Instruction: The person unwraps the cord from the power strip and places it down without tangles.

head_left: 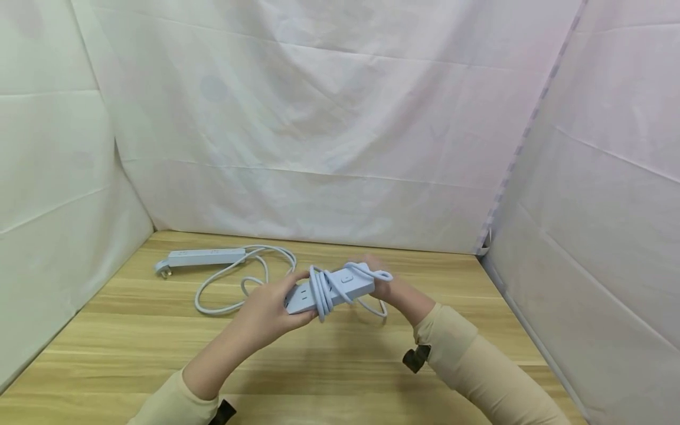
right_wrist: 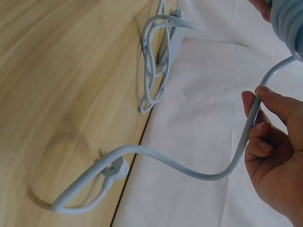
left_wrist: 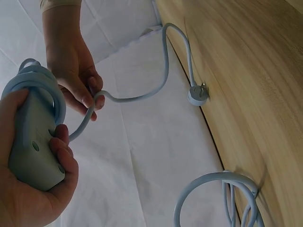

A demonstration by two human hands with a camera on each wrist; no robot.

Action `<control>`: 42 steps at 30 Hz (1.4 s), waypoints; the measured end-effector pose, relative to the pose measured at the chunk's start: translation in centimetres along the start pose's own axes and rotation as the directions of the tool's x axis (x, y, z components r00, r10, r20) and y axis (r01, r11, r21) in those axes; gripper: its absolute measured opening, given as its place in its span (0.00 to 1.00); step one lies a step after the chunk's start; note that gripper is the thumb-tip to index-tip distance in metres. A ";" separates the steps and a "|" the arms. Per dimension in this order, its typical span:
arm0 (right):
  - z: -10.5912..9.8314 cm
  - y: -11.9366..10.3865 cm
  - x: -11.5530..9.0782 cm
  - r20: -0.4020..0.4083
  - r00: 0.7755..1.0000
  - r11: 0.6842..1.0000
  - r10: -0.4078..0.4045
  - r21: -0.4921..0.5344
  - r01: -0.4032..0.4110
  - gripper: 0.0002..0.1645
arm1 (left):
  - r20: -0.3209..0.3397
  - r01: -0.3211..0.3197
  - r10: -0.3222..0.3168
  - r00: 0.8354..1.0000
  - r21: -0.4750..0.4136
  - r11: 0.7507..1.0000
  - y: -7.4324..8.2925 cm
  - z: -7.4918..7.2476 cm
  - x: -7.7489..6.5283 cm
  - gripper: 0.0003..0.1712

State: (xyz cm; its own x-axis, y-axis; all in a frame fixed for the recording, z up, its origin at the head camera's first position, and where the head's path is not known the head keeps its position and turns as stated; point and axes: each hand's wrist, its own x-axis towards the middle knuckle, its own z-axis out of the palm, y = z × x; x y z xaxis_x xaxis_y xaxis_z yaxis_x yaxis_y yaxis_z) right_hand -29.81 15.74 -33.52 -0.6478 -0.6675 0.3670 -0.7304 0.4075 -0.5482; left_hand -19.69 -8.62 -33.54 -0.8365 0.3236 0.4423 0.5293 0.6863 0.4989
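Observation:
In the head view my left hand grips one end of a white power strip, raised above the table. Several turns of its cord are wrapped around the strip's middle. My right hand is at the far end, partly hidden behind the strip. The right wrist view shows that hand pinching the loose length of cord between thumb and fingertips. From there the cord runs down in a bend to its plug, which is close to the tabletop. Sockets and a switch show on the strip's upper face.
A second white power strip lies at the back left of the wooden table. Its plug is at its left end, and its cord spreads in loose loops to the right. White cloth walls stand around the back and sides.

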 end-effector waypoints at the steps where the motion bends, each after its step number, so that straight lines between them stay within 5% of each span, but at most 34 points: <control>1: -0.4 -0.8 0.1 0.021 0.999 0.999 0.028 0.042 -0.028 0.05 | 0.003 -0.009 0.009 1.000 0.012 1.000 0.0 0.0 0.0 0.40; 6: -1.6 -2.0 0.3 0.112 0.965 0.965 0.235 0.094 -0.246 0.13 | -0.005 -0.077 0.078 0.997 0.089 0.993 -0.4 0.1 -0.2 0.38; 17: -3.6 -2.0 -0.3 0.095 0.982 0.986 0.165 -0.045 -0.161 0.13 | 0.055 -0.103 0.096 0.994 0.141 0.985 -0.9 0.1 -0.4 0.37; 23: -4.2 -2.7 -0.9 0.007 0.988 0.983 0.153 -0.100 -0.151 0.12 | 0.112 -0.031 0.018 0.994 0.111 0.993 -1.3 -0.4 -0.5 0.41; 35: -4.1 -3.7 -2.2 -0.114 0.993 0.982 0.012 -0.188 -0.034 0.06 | 0.030 0.089 -0.095 0.995 0.160 0.983 -2.0 -0.7 -0.1 0.42; 42: -3.8 -3.6 -3.4 -0.133 0.991 0.978 0.000 -0.208 -0.028 0.05 | 0.031 0.203 -0.211 0.977 0.165 0.965 -2.3 -1.4 -0.2 0.42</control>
State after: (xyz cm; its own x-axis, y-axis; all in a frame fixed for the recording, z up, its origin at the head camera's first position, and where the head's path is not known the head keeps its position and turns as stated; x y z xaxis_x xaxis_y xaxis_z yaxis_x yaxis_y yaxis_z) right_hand -25.85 18.95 -29.93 -0.6709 -0.5787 0.4636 -0.7410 0.5468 -0.3898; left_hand -20.53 -11.11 -33.72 -0.9334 0.1912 0.3038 0.3171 0.8358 0.4482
